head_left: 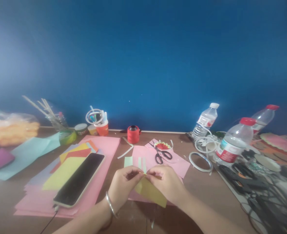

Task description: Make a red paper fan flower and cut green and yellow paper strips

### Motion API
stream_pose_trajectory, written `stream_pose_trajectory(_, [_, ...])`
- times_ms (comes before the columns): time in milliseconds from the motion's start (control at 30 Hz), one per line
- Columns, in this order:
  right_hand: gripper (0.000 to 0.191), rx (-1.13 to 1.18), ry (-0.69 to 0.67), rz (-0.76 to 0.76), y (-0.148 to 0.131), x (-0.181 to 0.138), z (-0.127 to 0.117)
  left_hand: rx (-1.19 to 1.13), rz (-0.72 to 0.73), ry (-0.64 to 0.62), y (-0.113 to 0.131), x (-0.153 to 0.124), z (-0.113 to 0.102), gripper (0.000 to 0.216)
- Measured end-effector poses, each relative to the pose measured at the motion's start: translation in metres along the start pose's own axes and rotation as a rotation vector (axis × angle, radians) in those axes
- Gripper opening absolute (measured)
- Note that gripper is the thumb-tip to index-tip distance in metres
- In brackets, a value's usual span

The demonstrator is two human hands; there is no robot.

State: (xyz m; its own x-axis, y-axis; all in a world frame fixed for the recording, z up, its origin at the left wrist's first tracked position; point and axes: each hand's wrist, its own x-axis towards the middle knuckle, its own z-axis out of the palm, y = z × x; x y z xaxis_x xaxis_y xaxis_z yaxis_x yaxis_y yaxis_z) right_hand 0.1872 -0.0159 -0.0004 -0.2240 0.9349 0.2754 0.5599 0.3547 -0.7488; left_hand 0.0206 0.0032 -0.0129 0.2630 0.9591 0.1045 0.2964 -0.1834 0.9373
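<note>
Both my hands meet over the wooden table (206,191), pinching the top edge of a yellow paper piece (151,192). My left hand (123,185), with a thin bangle at the wrist, closes its fingertips on the paper's upper left. My right hand (166,182) pinches the same edge from the right. The paper hangs down and toward me below the fingers. Under it lies a pink sheet (143,154) with pale green strips (128,161). Black-handled scissors (161,155) rest just beyond my right hand, beside a small folded red and yellow paper fan (162,145).
A phone (80,178) lies on a stack of coloured paper (60,172) at left. A red thread spool (133,134), a cup of pens (101,125) and small pots stand at the back. Three plastic bottles (233,143), tape rings (201,161) and dark tools crowd the right side.
</note>
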Motion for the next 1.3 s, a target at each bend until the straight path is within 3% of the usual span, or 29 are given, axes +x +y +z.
stream_pose_trajectory(133, [0.013, 0.089, 0.045, 0.033, 0.0, 0.001, -0.003, -0.019, 0.041, 0.05, -0.005, 0.001, -0.001, 0.011])
stream_pose_trajectory(333, [0.012, 0.073, 0.034, 0.029, -0.001, 0.0, -0.002, 0.047, 0.121, 0.007, -0.002, -0.002, -0.001, 0.008])
stream_pose_trajectory(500, [0.009, 0.119, 0.058, 0.029, 0.002, 0.0, 0.0, 0.078, 0.098, 0.025, -0.001, -0.002, -0.003, 0.011])
stream_pose_trajectory(767, [0.008, 0.263, 0.168, 0.211, 0.016, 0.003, 0.001, -0.009, 0.061, 0.091, -0.007, 0.002, -0.004, 0.006])
stream_pose_trajectory(933, [0.007, 0.296, 0.136, 0.228, 0.014, 0.003, 0.003, 0.028, 0.073, 0.024, -0.005, 0.001, -0.003, 0.01])
stream_pose_trajectory(1300, [0.012, 0.373, 0.14, 0.202, 0.011, -0.001, 0.005, 0.041, 0.027, 0.088, -0.002, 0.002, -0.003, 0.012])
